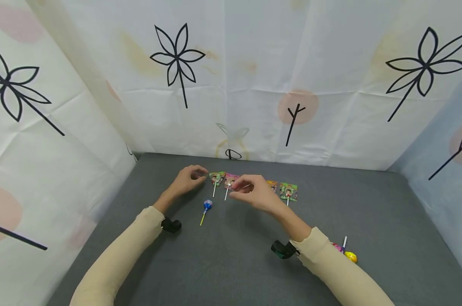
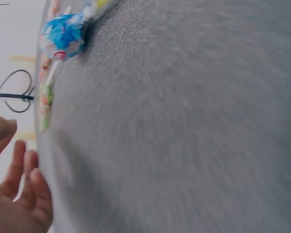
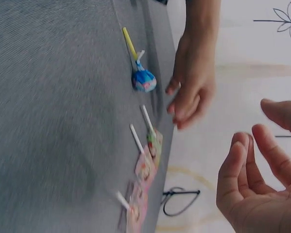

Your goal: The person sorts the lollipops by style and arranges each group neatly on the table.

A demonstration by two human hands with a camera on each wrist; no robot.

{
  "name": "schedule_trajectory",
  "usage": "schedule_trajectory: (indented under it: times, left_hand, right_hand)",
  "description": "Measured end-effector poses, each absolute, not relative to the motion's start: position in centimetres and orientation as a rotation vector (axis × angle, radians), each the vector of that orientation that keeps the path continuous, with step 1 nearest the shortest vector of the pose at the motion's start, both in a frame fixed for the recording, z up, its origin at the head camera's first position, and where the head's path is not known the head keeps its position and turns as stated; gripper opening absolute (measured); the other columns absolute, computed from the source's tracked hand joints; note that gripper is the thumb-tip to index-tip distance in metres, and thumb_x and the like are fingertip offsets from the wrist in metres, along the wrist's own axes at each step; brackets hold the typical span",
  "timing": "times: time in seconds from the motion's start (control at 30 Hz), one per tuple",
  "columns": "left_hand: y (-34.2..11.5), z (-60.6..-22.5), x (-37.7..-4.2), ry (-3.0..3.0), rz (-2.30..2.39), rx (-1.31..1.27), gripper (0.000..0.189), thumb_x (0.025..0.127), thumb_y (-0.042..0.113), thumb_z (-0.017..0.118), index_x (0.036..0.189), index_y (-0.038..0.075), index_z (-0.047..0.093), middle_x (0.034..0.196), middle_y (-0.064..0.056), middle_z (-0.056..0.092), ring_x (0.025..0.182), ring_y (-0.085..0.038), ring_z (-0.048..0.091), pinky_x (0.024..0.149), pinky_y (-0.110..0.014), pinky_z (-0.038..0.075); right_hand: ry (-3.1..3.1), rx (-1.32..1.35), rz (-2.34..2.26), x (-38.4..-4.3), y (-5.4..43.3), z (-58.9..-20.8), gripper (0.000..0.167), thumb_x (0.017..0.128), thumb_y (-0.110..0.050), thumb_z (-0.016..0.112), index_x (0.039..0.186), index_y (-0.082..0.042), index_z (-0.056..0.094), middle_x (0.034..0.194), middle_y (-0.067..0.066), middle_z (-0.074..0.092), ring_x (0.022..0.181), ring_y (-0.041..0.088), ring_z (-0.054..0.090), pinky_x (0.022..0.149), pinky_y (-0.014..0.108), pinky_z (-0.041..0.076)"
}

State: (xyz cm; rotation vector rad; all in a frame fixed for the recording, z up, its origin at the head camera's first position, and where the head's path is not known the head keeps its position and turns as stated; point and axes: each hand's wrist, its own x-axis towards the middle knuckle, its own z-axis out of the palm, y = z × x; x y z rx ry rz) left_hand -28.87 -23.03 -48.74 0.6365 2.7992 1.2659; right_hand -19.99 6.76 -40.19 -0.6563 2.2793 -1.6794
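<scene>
A row of lollipops in flat wrappers lies along the back of the table: a green one (image 1: 217, 177), a pink one (image 1: 229, 181), an orange one (image 1: 272, 185) and another green one (image 1: 288, 190). My left hand (image 1: 189, 178) is just left of the row, fingers loosely bent, holding nothing. Over the row's middle hovers my right hand (image 1: 257, 193), thumb and fingers apart with nothing between them; it hides part of the row. In front of the row lies a round blue-wrapped lollipop (image 1: 208, 205) with a yellow stick, untouched by either hand.
By my right sleeve (image 1: 338, 267) lie a yellow lollipop (image 1: 351, 256) and a pink one (image 1: 337, 247), partly covered. The grey tabletop (image 1: 231, 263) meets a patterned white cloth (image 1: 254, 127) at the back.
</scene>
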Motion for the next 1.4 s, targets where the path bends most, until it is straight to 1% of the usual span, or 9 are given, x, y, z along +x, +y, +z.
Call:
schedule_trajectory:
  times: [0.07,0.27,0.47,0.6,0.7,0.87,1.07,1.27,1.4]
  left_hand:
    - [-23.8,-48.4,-28.2,2.750,1.256,0.685,0.025,0.099,0.008,0.068,0.122,-0.002,0.067,0.119,-0.018,0.066,0.103,-0.034,0.066,0.087,-0.050,0.053]
    - [-25.3,-47.3,-25.9,2.656,1.250,0.750,0.029,0.101,0.011,0.067,0.125,-0.004,0.066,0.119,-0.021,0.066,0.107,-0.032,0.064,0.093,-0.050,0.050]
    - [-25.9,-46.8,-24.3,2.616,1.210,0.775,0.030,0.100,0.014,0.068,0.125,-0.003,0.066,0.117,-0.017,0.067,0.108,-0.031,0.063,0.095,-0.050,0.050]
    - [-25.9,-47.1,-23.5,2.595,1.213,0.769,0.030,0.100,0.014,0.068,0.125,-0.002,0.066,0.117,-0.017,0.067,0.107,-0.032,0.064,0.094,-0.051,0.050]
    - [-25.8,-47.5,-23.0,2.579,1.214,0.775,0.030,0.100,0.014,0.069,0.126,-0.002,0.066,0.116,-0.016,0.067,0.105,-0.031,0.065,0.091,-0.050,0.052]
    - [-25.4,-48.1,-22.3,2.564,1.218,0.770,0.032,0.098,0.013,0.072,0.126,0.000,0.066,0.111,-0.011,0.068,0.100,-0.028,0.068,0.085,-0.045,0.054]
    - [-24.6,-48.7,-21.9,2.629,1.203,0.735,0.033,0.095,0.016,0.075,0.126,0.005,0.068,0.114,-0.009,0.069,0.097,-0.023,0.069,0.083,-0.042,0.055]
    - [-24.0,-49.0,-21.9,2.684,1.209,0.710,0.033,0.094,0.015,0.076,0.124,0.003,0.068,0.118,-0.011,0.068,0.096,-0.024,0.069,0.083,-0.044,0.056]
    - [-23.6,-49.1,-21.9,2.696,1.205,0.695,0.034,0.094,0.018,0.077,0.124,0.004,0.069,0.118,-0.011,0.069,0.096,-0.023,0.069,0.084,-0.044,0.055]
  right_hand:
    - [2.271,-0.632,-1.671,-19.6,7.8,-40.0,0.015,0.094,-0.011,0.076,0.107,-0.005,0.071,0.107,0.009,0.067,0.095,0.029,0.068,0.079,0.040,0.055]
    - [2.282,-0.616,-1.650,-18.5,10.6,-39.6,0.018,0.095,-0.015,0.075,0.110,-0.005,0.071,0.111,0.010,0.067,0.098,0.028,0.067,0.083,0.046,0.054]
    - [2.325,-0.592,-1.627,-17.7,14.2,-39.7,0.021,0.097,-0.018,0.074,0.113,-0.006,0.070,0.111,0.008,0.067,0.100,0.030,0.067,0.083,0.040,0.054]
    - [2.364,-0.555,-1.616,-17.2,16.7,-40.1,0.022,0.098,-0.017,0.072,0.115,-0.005,0.069,0.114,0.010,0.067,0.102,0.031,0.066,0.084,0.042,0.054]
    - [2.386,-0.534,-1.609,-16.8,18.4,-40.6,0.023,0.098,-0.016,0.071,0.117,-0.002,0.068,0.115,0.014,0.067,0.103,0.031,0.065,0.085,0.042,0.054]
    - [2.425,-0.520,-1.571,-16.0,20.6,-42.0,0.028,0.097,-0.012,0.072,0.119,0.003,0.066,0.115,0.018,0.066,0.102,0.031,0.066,0.083,0.034,0.055]
    - [2.460,-0.523,-1.489,-15.3,22.0,-44.2,0.037,0.095,-0.014,0.075,0.124,0.005,0.063,0.121,0.022,0.065,0.103,0.031,0.065,0.083,0.034,0.055]
    - [2.510,-0.476,-1.460,-14.8,22.3,-45.5,0.043,0.090,-0.016,0.080,0.126,0.003,0.064,0.120,0.020,0.065,0.103,0.032,0.065,0.082,0.034,0.055]
    - [2.508,-0.446,-1.475,-14.4,21.9,-46.1,0.043,0.088,-0.016,0.083,0.123,0.004,0.066,0.117,0.018,0.067,0.100,0.031,0.066,0.082,0.033,0.054]
